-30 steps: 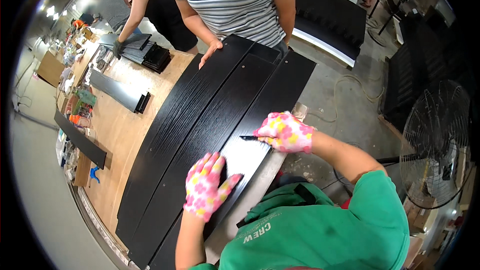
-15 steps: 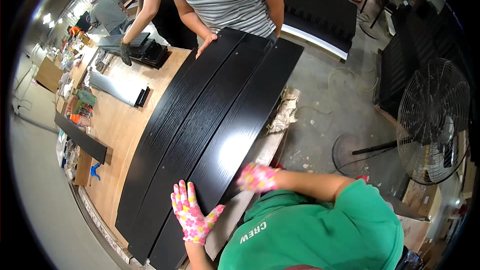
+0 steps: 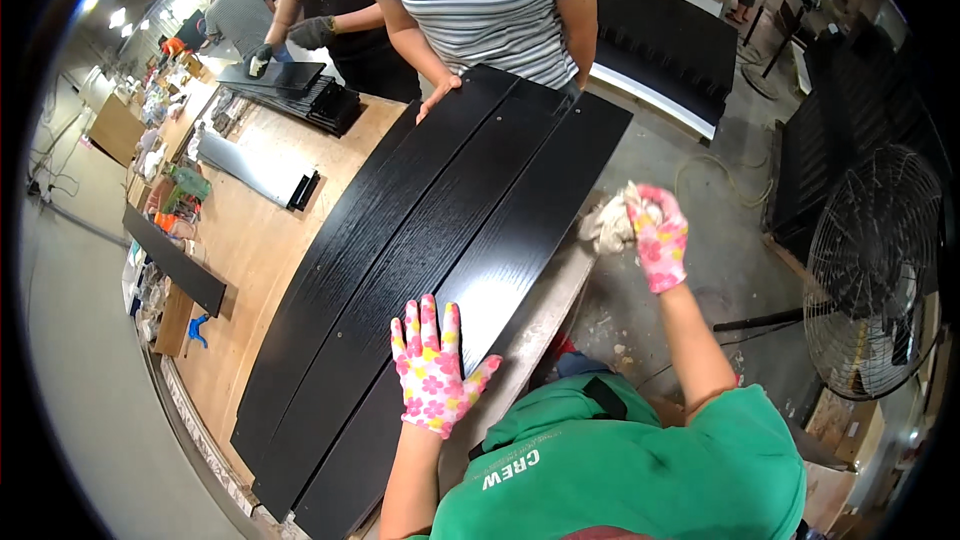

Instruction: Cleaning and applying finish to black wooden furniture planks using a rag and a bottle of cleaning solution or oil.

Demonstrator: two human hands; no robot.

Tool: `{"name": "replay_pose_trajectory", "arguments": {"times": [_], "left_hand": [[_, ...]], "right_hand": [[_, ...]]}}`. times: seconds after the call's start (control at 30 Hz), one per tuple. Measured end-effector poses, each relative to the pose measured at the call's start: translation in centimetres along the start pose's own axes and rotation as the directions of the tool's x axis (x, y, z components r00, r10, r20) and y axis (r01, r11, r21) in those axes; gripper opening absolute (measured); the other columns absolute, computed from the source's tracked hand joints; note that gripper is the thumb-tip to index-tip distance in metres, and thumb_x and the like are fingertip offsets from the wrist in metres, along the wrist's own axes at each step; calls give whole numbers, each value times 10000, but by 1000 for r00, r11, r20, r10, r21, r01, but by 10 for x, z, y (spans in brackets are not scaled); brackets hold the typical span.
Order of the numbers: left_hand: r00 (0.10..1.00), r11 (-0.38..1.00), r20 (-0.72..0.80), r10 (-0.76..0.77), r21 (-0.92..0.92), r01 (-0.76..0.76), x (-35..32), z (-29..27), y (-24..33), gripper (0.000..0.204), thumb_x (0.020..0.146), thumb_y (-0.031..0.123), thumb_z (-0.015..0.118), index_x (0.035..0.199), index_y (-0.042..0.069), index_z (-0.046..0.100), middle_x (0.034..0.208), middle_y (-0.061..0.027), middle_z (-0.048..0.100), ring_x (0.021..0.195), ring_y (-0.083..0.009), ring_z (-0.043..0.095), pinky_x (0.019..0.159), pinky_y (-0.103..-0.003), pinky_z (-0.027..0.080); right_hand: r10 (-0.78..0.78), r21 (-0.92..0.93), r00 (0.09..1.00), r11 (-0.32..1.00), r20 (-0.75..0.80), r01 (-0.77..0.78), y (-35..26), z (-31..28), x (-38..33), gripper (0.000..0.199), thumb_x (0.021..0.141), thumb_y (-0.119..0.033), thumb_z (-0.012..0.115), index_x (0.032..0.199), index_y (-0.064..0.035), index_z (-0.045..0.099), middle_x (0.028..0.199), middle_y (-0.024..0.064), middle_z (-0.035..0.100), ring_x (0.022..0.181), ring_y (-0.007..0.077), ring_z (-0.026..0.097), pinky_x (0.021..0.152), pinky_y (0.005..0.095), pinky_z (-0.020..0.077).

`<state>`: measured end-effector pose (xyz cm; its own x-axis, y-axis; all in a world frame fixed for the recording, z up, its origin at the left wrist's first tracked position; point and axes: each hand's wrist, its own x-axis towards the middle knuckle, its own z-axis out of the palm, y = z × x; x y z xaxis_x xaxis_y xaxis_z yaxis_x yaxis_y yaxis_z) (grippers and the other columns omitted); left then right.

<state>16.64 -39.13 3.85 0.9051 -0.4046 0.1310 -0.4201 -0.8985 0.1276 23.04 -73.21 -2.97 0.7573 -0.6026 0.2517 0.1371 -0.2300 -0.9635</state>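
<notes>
Three long black wood-grain boards (image 3: 440,230) lie side by side on a wooden workbench (image 3: 255,240). My left hand (image 3: 432,368), in a pink flowered glove, rests flat with fingers spread on the nearest board. My right hand (image 3: 655,235), in the same kind of glove, is off the bench's right edge and grips a crumpled pale rag (image 3: 607,225). At the far end a person in a striped shirt (image 3: 490,0) presses a hand (image 3: 437,97) on the boards.
A second person in dark gloves (image 3: 312,32) handles black panels (image 3: 290,90) at the back left. Tools and clutter line the bench's left side (image 3: 165,200). A floor fan (image 3: 875,270) stands at the right. More black panels (image 3: 665,40) lie beyond.
My right hand left the board's edge, swung out to the right and now holds the rag. My left hand slid up along the nearest board. The view shifted.
</notes>
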Motion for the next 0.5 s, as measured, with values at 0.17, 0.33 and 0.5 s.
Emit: {"name": "replay_pose_trajectory", "arguments": {"times": [0.17,0.33,0.5], "left_hand": [[998,998,-29,47,-32,-48,10,-2,1,855,690,550,732,1313,16,491,1458,-260,331,1372,-428,272,1123,-568,166],[999,998,-39,-24,-58,22,5,-2,-6,822,624,565,770,1259,88,562,1464,-254,321,1363,-461,264,1115,-595,170],[999,996,-11,-52,-78,51,10,-8,4,809,624,536,780,1266,93,566,1474,-248,312,1376,-453,250,1122,-591,162]], "right_hand": [[-133,470,570,729,811,-498,-56,92,-3,304,899,-181,591,1177,-75,531,1065,71,603,888,182,606,713,303,524],[-658,180,131,383,741,906,-52,146,29,40,723,-151,619,748,-121,613,796,69,590,751,277,582,713,409,498],[-359,-356,727,692,585,628,17,116,199,169,827,-161,543,843,-114,704,679,107,633,675,308,634,617,412,514]]}}
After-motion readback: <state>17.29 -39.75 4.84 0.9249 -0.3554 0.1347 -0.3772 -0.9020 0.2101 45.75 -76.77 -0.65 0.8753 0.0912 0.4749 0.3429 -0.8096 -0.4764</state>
